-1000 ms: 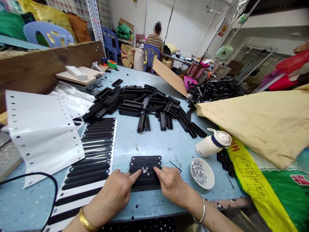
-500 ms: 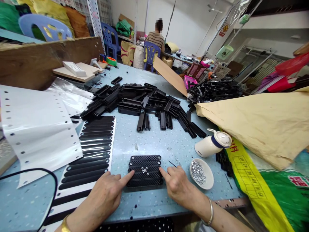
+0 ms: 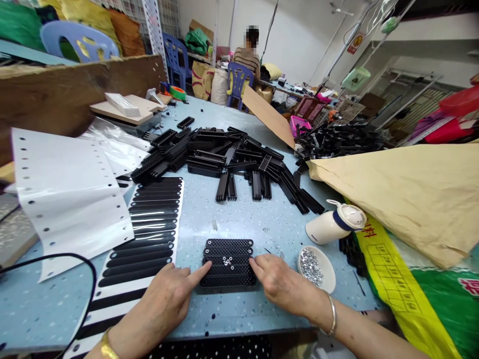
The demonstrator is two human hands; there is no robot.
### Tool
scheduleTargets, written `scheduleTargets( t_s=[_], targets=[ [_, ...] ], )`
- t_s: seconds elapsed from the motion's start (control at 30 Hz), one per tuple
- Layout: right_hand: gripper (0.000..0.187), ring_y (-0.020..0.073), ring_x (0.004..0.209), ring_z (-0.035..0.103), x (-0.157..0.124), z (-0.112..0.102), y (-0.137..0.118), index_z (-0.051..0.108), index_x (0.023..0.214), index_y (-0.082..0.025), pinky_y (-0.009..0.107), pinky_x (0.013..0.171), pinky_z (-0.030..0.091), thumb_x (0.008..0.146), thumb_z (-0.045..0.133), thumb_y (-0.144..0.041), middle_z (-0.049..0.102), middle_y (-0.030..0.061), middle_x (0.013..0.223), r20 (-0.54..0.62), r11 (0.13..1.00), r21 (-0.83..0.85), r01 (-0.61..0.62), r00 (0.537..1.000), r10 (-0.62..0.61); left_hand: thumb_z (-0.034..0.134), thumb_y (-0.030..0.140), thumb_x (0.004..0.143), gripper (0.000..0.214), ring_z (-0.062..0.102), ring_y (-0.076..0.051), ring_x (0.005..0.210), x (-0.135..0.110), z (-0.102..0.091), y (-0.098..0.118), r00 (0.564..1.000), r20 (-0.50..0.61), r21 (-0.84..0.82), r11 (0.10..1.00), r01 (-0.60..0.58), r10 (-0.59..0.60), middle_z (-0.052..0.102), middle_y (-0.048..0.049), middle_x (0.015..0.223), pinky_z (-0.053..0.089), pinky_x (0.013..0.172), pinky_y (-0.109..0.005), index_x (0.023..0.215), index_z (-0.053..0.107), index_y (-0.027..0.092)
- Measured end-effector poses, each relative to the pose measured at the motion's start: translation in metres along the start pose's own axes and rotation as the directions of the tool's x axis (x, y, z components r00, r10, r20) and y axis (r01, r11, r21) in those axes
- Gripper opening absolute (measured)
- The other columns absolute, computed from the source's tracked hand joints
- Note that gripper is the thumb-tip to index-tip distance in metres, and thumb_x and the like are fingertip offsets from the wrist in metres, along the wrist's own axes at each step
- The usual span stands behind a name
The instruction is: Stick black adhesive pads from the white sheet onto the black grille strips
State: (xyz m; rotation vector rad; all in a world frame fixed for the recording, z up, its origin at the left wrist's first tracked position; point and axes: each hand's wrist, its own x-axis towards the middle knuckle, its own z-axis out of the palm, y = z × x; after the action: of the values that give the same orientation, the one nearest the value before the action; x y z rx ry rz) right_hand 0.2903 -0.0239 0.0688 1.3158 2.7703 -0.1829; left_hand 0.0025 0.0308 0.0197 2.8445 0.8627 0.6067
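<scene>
Because silvery metal rings lie loose on black textured bars, left hand, index outstretched, or right hand, both grips unclear, could nudge them off.

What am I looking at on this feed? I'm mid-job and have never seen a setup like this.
There's no machine here: these are a person's two bare hands. Every picture comes from one camera worn on that person's head, looking forward and down.

On the speckled light-blue table sits a flat block of black textured strips, with small silver ring-shaped pieces on top. The left hand points a finger to the block's left end; the right hand has its fingertips at the right end. I see nothing clearly held, though curled fingers hide the palms.

Beyond lies a pile of black slotted bars. To the right are a round white bowl of silver pieces and a cream bottle.
</scene>
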Motion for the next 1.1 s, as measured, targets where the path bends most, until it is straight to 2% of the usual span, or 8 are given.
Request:
scheduleTargets(
  t_s=[0.13,0.23,0.4,0.67,0.9,1.1],
  targets=[
    [0.039,0.0223,0.081,0.056,0.0,0.002,-0.002,0.054,0.122,-0.005,0.035,0.068,0.047,0.085,0.043,0.005,0.064,0.0133,0.089,-0.054,0.999,0.031,0.021,0.998,-0.02,0.032,-0.008,0.073,0.065,0.057,-0.016,0.051,-0.002,-0.002,0.001,0.999,0.035,-0.018,0.999,0.032,-0.032,0.061,0.0011,0.061,0.048,0.058,-0.032,0.13,0.053,0.016],
    [0.046,0.0228,0.082,0.057,-0.002,0.005,-0.004,0.053,0.124,-0.005,0.035,0.069,0.048,0.081,0.044,0.007,0.064,0.0137,0.091,-0.054,1.0,0.031,0.004,0.999,-0.002,0.031,-0.008,0.073,0.066,0.059,-0.017,0.053,-0.005,-0.004,-0.001,0.996,0.071,-0.004,0.999,0.046,-0.045,0.063,0.0,0.063,0.05,0.059,-0.035,0.132,0.051,0.016],
    [0.055,0.0274,0.086,0.056,-0.003,0.011,-0.006,0.049,0.129,0.005,0.04,0.071,0.05,0.074,0.042,0.009,0.063,0.0188,0.093,-0.023,1.0,-0.019,0.007,1.0,-0.007,0.033,-0.005,0.077,0.064,0.06,-0.018,0.057,-0.011,-0.003,-0.006,0.992,0.101,-0.016,0.997,0.076,-0.074,0.064,-0.0013,0.066,0.051,0.06,-0.036,0.136,0.047,0.017],
    [0.054,0.0283,0.082,0.056,-0.001,0.011,-0.009,0.051,0.126,0.009,0.043,0.071,0.051,0.073,0.044,0.008,0.063,0.0212,0.093,-0.012,0.998,-0.065,0.01,1.0,-0.011,0.04,-0.001,0.079,0.059,0.061,-0.017,0.061,-0.003,-0.004,-0.004,0.993,0.089,-0.06,0.995,0.079,-0.074,0.066,-0.0017,0.068,0.05,0.062,-0.03,0.133,0.052,0.019],
    [0.053,0.0263,0.081,0.055,-0.003,0.013,-0.01,0.05,0.127,0.009,0.04,0.068,0.05,0.074,0.042,0.008,0.063,0.0209,0.093,-0.037,0.995,-0.104,0.009,0.999,-0.013,0.041,-0.006,0.072,0.066,0.06,-0.019,0.058,0.004,-0.012,-0.014,0.961,0.275,0.062,0.998,0.013,-0.03,0.065,-0.0021,0.069,0.05,0.064,-0.036,0.131,0.054,0.02],
    [0.053,0.0267,0.08,0.054,-0.003,0.012,-0.01,0.05,0.127,0.009,0.04,0.067,0.049,0.074,0.043,0.007,0.063,0.0201,0.092,-0.029,0.994,-0.106,0.017,0.999,-0.02,0.042,-0.003,0.074,0.059,0.06,-0.019,0.06,0.009,-0.01,-0.014,0.95,0.311,0.045,0.999,-0.027,0.012,0.067,-0.003,0.073,0.049,0.062,-0.032,0.128,0.055,0.017]
  ],
)
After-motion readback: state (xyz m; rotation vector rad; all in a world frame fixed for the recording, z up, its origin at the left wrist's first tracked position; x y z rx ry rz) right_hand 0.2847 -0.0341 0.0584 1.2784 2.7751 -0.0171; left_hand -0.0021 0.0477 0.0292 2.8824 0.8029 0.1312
